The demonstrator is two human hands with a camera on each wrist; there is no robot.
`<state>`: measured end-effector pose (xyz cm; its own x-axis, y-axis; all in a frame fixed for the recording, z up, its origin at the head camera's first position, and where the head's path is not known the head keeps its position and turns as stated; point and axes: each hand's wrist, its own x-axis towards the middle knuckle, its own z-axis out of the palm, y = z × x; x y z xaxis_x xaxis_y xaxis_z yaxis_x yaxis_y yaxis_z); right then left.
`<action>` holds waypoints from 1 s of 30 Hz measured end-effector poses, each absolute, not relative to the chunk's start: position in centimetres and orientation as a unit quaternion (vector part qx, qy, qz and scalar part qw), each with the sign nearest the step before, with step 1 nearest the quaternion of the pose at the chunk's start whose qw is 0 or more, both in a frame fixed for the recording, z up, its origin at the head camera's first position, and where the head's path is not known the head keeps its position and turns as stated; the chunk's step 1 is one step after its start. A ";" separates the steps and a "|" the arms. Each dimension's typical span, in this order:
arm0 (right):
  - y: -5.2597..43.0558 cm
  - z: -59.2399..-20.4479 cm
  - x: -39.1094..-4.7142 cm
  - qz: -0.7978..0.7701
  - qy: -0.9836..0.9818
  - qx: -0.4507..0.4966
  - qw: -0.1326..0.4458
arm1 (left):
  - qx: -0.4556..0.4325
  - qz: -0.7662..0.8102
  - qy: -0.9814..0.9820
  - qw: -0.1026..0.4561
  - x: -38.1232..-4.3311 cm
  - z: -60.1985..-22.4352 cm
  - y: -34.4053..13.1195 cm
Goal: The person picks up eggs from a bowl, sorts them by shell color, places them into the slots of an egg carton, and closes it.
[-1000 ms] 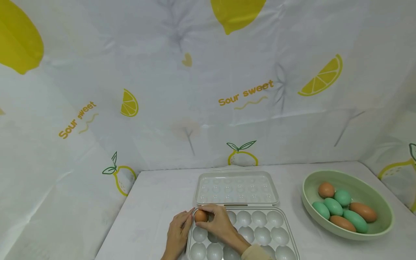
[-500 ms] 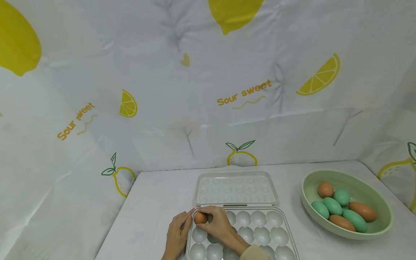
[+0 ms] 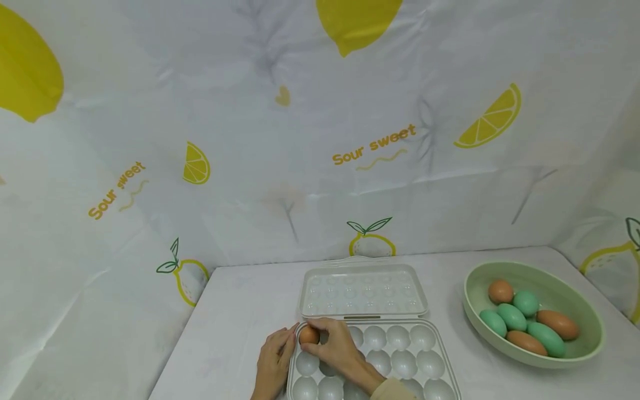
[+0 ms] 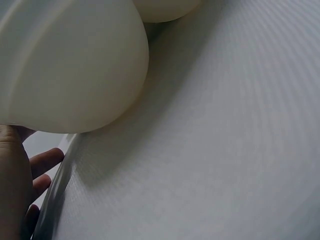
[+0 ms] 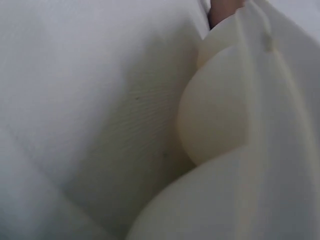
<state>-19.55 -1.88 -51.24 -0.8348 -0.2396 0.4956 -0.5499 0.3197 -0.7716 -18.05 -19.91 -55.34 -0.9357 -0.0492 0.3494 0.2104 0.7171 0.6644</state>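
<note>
In the head view, my right hand pinches a brown egg between thumb and fingers, at the back left cup of a white egg tray. The palm and wrist hide several cups. My left hand lies along the tray's left side, its fingers extended and touching the rim near that corner. The left wrist view has the rounded underside of a tray cup close up, with the left hand's fingers extended below it. From the right wrist, more cup undersides show.
Behind the tray lies its clear lid, folded back on the white-covered table. At the right stands a pale green bowl with brown eggs and green eggs in it. A lemon-print cloth hangs behind.
The head view has shifted very slightly. Both hands and the brown egg stay in nearly the same place, with the right hand's grip unchanged.
</note>
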 end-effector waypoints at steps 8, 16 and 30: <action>-0.9 -50.6 -19.5 0.597 -0.769 0.209 0.087 | -0.051 -0.383 -0.907 0.169 -17.9 -55.4 -19.8; 0.7 -49.3 -19.6 0.642 -0.737 0.208 0.046 | -0.064 -0.385 -0.901 0.190 -18.0 -55.6 -19.8; 3.9 -48.1 -19.5 0.667 -0.720 0.185 0.043 | -0.059 -0.371 -0.903 0.207 -17.6 -55.2 -19.6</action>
<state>-19.48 3.93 -48.08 -0.9280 -0.2086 0.3087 -0.3238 0.0413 -0.9452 -17.62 -19.58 -55.23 -0.9070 -0.0469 0.4184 0.2610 0.7171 0.6462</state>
